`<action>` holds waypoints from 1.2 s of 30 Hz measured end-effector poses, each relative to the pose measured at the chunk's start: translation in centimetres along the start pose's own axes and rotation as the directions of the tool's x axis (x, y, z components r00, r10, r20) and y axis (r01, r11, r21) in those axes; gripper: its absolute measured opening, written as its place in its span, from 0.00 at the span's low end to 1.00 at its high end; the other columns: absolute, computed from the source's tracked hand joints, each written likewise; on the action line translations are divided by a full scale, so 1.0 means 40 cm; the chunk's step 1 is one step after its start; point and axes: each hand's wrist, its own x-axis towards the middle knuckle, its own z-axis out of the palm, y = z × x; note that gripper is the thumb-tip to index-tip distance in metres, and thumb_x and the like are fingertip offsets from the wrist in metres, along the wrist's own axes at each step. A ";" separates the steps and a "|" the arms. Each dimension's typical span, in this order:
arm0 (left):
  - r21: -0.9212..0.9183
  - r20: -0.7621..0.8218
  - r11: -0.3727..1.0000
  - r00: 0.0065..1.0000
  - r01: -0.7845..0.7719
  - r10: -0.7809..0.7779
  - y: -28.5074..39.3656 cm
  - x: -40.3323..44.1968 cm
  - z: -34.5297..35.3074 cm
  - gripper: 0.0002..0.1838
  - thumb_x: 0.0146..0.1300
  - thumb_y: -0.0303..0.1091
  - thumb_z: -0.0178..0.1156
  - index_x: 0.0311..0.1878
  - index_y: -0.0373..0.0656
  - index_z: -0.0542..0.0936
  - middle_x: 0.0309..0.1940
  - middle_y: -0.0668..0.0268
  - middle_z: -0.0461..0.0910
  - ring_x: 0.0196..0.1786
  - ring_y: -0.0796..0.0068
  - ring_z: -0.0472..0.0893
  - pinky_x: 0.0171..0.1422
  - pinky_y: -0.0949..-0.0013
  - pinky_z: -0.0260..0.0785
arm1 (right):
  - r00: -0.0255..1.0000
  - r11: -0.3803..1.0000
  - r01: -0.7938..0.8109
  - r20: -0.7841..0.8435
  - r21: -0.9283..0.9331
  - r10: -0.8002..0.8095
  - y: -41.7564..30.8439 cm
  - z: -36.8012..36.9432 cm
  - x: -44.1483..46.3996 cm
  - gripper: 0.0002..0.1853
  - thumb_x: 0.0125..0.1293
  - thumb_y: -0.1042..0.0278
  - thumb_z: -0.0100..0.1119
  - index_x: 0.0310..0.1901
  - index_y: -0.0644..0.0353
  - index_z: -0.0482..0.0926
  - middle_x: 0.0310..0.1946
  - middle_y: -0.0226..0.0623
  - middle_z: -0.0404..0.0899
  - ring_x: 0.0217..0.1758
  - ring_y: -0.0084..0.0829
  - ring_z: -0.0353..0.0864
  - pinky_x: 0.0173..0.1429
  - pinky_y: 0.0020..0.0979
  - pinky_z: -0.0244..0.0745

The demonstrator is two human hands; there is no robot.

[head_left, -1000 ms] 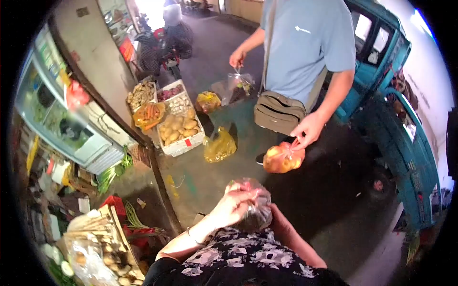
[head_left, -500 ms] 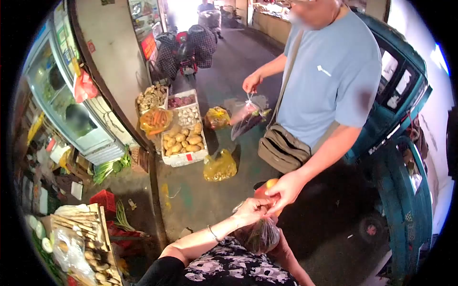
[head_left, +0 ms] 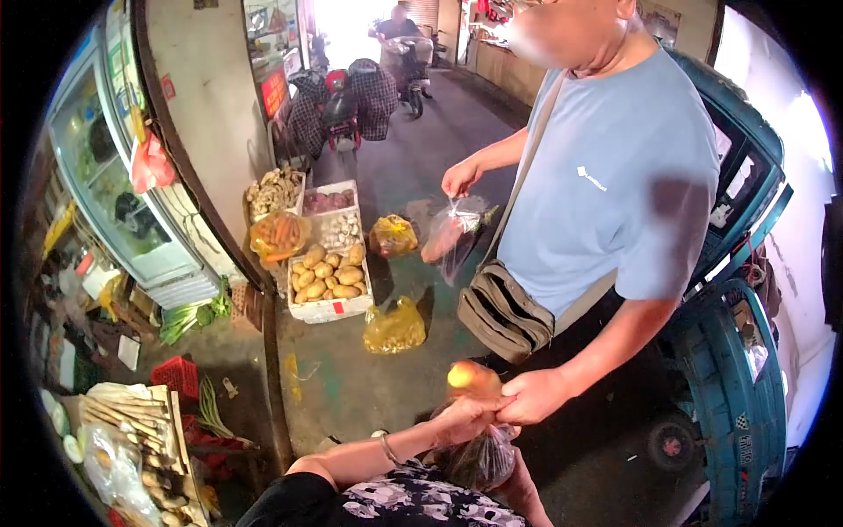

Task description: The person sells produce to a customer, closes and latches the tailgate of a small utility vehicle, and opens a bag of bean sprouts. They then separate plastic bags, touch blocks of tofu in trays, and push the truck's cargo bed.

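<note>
My left hand, with a bracelet at its wrist, reaches in from the lower left. Its fingers are closed and meet the fingers of another person's hand; what lies between them is hidden. Just beyond our hands is a rounded yellow and orange-red thing, whose kind I cannot make out. Below, against my flowered top, hangs a clear plastic bag with dark contents. My right forearm rises behind this bag, and the right hand itself is hidden.
The person facing me carries another plastic bag and a shoulder bag. Potatoes fill a white box, near a yellow bag on the floor. A teal vehicle stands right; a scooter stands at the back.
The other person's hand has shifted slightly right and down, and the yellow and orange-red thing now shows more fully. My left hand stays close to that hand. A rider on a scooter at the back has come nearer.
</note>
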 end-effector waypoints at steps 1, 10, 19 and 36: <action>-0.238 0.024 0.970 0.998 -0.046 0.053 0.005 -0.002 0.014 0.10 0.71 0.35 0.53 0.49 0.43 0.79 0.33 0.72 0.76 0.37 0.81 0.76 0.42 0.73 0.71 | 1.000 1.000 0.016 -0.015 -0.021 -0.016 -0.018 0.032 -0.020 0.26 0.72 0.44 0.40 0.61 0.53 0.71 0.52 0.31 0.79 0.53 0.29 0.79 0.55 0.38 0.76; 0.569 0.248 0.654 0.863 -0.498 0.441 -0.064 0.017 0.020 0.19 0.64 0.23 0.54 0.59 0.43 0.74 0.30 0.63 0.74 0.33 0.76 0.72 0.38 0.67 0.66 | 0.995 0.995 0.090 -0.038 0.034 -0.088 -0.044 0.034 -0.075 0.24 0.72 0.49 0.42 0.62 0.54 0.69 0.54 0.30 0.78 0.53 0.27 0.78 0.58 0.37 0.73; 0.039 0.123 0.956 0.951 -0.292 0.285 -0.062 0.101 0.009 0.28 0.64 0.24 0.58 0.68 0.45 0.66 0.38 0.71 0.76 0.40 0.83 0.72 0.47 0.75 0.68 | 0.970 0.974 0.228 -0.090 0.008 -0.227 -0.009 0.156 -0.194 0.23 0.72 0.52 0.43 0.63 0.55 0.68 0.56 0.32 0.76 0.55 0.28 0.77 0.60 0.37 0.71; 0.854 -0.285 0.521 0.836 -0.001 0.469 -0.078 0.083 -0.177 0.46 0.57 0.32 0.55 0.76 0.51 0.43 0.54 0.52 0.75 0.58 0.52 0.74 0.62 0.46 0.61 | 0.998 0.950 0.040 -0.029 -0.308 -0.051 -0.040 0.044 0.159 0.20 0.70 0.63 0.52 0.60 0.62 0.70 0.48 0.40 0.80 0.48 0.37 0.81 0.48 0.36 0.76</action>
